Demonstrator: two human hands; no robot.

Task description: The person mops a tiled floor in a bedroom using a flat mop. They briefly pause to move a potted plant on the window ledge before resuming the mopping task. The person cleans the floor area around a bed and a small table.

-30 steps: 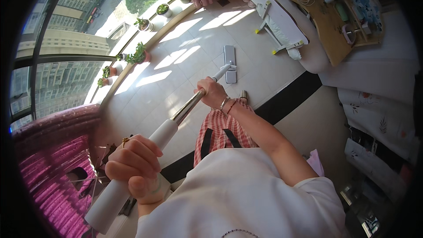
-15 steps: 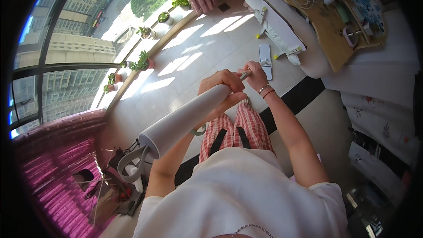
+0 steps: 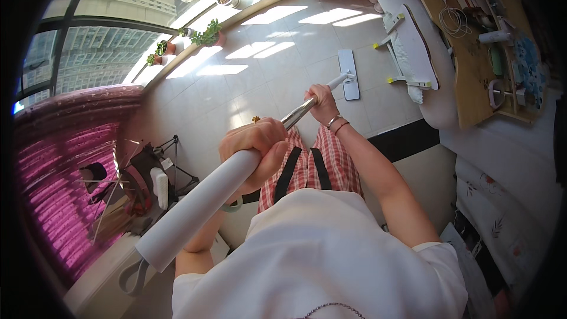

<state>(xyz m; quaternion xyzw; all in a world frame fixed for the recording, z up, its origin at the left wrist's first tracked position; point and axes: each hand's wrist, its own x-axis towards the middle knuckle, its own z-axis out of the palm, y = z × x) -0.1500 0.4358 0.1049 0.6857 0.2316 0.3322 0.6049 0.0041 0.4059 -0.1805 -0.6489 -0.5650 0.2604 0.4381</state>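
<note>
The mop head [image 3: 349, 77], at one o'clock on the floor [image 3: 277, 91], now lies farther from the yellow-footed board [image 3: 419, 53], left hand [image 3: 254, 145] gripping the handle [image 3: 198, 210], right hand [image 3: 323, 105] clasping the pole [image 3: 298, 114], work seemingly under way, how much is done or left unclear

Strong daylight reaches me through the wide dark-framed glass window [image 3: 106, 41] at the upper left of the frame, laying blown-out white patches on the pale tiled floor [image 3: 260, 91] at upper centre and making the magenta fabric curtain [image 3: 65, 207] at the left glow. A glint runs along the silver shaft of my long white mop [image 3: 300, 113], while my white cloth top [image 3: 319, 242] shades softly and the lower right sinks dim. Fisheye distortion bends straight edges, the corners fall black, and blue fringing shows far left.
</note>
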